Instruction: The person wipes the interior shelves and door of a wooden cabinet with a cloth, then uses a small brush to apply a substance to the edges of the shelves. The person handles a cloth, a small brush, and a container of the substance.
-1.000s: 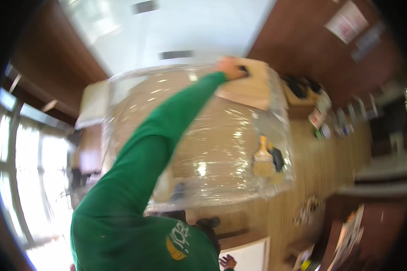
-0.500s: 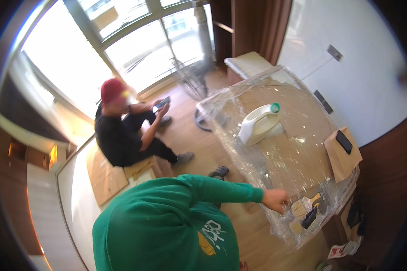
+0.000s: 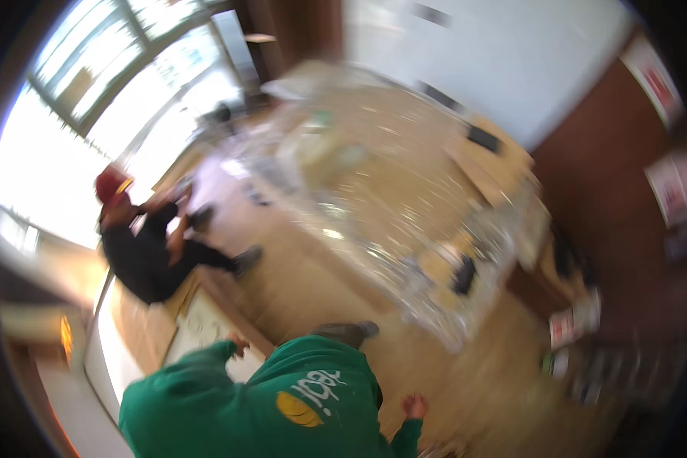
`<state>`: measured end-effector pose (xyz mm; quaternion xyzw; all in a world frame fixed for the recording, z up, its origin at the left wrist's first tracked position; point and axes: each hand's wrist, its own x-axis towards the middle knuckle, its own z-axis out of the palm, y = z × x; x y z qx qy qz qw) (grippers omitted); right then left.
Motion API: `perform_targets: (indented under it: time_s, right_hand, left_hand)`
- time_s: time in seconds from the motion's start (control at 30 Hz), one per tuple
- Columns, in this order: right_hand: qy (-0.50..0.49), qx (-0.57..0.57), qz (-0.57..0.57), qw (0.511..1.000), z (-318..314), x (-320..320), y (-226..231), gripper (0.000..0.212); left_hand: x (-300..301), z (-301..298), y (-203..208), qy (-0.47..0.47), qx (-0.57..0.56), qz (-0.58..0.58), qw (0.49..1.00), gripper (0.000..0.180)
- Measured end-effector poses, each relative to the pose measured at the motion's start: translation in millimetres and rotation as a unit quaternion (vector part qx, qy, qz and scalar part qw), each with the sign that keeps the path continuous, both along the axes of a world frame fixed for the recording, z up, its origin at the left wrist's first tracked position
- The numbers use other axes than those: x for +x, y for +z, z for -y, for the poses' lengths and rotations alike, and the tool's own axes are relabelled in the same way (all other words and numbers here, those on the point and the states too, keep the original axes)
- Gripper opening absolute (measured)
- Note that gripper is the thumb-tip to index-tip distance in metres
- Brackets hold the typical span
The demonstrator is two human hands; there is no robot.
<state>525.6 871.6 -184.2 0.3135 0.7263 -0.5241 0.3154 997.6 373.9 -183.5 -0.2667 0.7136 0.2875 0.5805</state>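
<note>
Both of my arms wear green sleeves. My left hand (image 3: 239, 345) hangs out to the left above a pale, low surface, its fingers loosely apart and nothing seen in it. Low in the view and to the right, my right hand (image 3: 414, 406) is over the wooden floor, empty, fingers loosely spread. Both hands are blurred. Ahead stands a table (image 3: 389, 183) covered in cardboard and clear plastic film. On its near corner lies a dark tool-like object (image 3: 463, 275) beside a tan flat piece (image 3: 435, 265); their kind is too blurred to tell.
A pale jug with a green cap (image 3: 317, 149) stands on the table. A dark phone (image 3: 482, 139) rests on a brown paper bag (image 3: 500, 164). A person in a red cap (image 3: 145, 252) sits at the left by the windows. Printed sheets (image 3: 576, 320) are at the right.
My left hand has left the table's near corner and swung to the left. My right hand has come further into view. The view has turned, and the table sits further left and higher.
</note>
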Motion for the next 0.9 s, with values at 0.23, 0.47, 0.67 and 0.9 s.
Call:
perform_targets:
  time_s: [0.23,0.47,0.67,0.9]
  right_hand:
    - [-0.140,0.037,0.009,0.989,-51,66,56,0.039]
    - [-0.495,0.140,-0.081,0.853,-101,152,55,0.056]
    - [-0.898,-0.271,-0.269,0.219,-159,234,97,0.116]
    - [-0.892,-0.237,-0.337,0.188,-246,278,105,0.126]
  left_hand:
    - [-298,-8,63,0.217,0.051,-0.153,0.963,0.033]
    - [-549,-95,204,0.028,0.344,-0.213,0.914,0.066]
    - [-658,-274,251,0.473,0.559,0.036,0.680,0.108]
    - [-751,-406,128,0.147,0.322,-0.178,0.918,0.120]
